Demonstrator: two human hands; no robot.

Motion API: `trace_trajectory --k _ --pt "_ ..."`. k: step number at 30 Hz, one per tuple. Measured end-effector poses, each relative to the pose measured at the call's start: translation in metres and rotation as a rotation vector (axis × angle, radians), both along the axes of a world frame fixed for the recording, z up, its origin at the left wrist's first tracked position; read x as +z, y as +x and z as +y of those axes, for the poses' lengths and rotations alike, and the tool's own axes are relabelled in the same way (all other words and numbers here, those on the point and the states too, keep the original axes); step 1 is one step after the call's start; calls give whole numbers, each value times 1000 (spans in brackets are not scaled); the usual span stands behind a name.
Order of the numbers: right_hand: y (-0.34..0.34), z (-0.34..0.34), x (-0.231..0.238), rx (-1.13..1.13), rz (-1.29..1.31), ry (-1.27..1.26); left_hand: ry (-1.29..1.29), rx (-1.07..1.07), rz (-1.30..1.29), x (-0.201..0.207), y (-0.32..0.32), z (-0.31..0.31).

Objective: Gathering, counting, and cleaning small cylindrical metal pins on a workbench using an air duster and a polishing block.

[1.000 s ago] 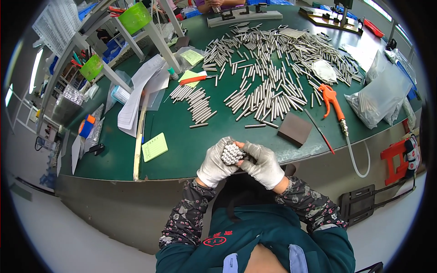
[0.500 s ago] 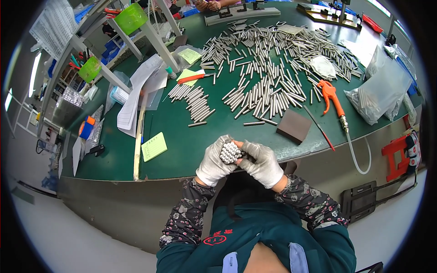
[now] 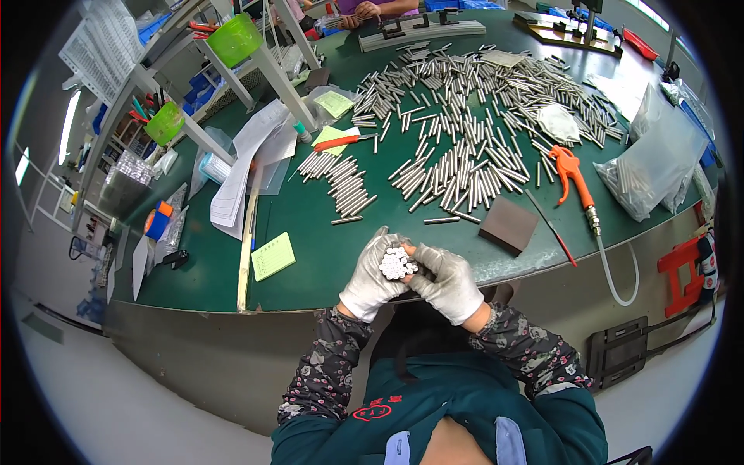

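A tight bundle of steel pins (image 3: 397, 263) points its round, shiny ends up between my hands, just off the table's front edge. My left hand (image 3: 369, 273), in a pale work glove, is wrapped round the bundle from the left. From the right, my right hand (image 3: 447, 284) closes on the pins at the bundle's edge, its bare thumb and fingertip showing past the glove. Beyond my hands lies a large spread of loose steel pins (image 3: 484, 165). A smaller row of pins (image 3: 349, 190) lies to the left of it.
On the green table (image 3: 325, 271) are a dark block (image 3: 508, 225), an orange air gun (image 3: 570, 177), a red-tipped thin tool (image 3: 552, 229), a yellow-green notepad (image 3: 273, 256) and an orange-handled knife (image 3: 337, 142). Bagged pins (image 3: 639, 174) lie at right. A co-worker's hands (image 3: 360, 14) show at the far edge.
The view has shifted slightly, so the table sits a little lower and further right. Both hands still hold the bundle; its pin ends now face me more brightly, with some at the right standing apart.
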State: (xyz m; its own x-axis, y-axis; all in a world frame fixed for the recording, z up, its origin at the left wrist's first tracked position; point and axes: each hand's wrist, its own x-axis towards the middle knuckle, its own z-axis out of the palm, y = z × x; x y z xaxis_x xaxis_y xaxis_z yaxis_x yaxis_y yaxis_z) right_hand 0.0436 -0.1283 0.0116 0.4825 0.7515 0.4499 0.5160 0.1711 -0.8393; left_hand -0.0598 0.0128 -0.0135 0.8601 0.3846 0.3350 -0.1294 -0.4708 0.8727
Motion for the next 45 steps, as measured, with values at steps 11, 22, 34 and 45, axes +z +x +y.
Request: trace_trajectory --k 11,22,34,45 --pt "4 14 5 64 159 -110 -508 -6 -10 15 -2 -8" --pt "11 19 -2 114 280 -154 -615 -18 11 23 2 -10" --pt "11 19 3 184 465 -172 -602 -10 24 21 3 -13" --pt "16 10 19 75 87 -242 -486 0 32 20 7 -13"
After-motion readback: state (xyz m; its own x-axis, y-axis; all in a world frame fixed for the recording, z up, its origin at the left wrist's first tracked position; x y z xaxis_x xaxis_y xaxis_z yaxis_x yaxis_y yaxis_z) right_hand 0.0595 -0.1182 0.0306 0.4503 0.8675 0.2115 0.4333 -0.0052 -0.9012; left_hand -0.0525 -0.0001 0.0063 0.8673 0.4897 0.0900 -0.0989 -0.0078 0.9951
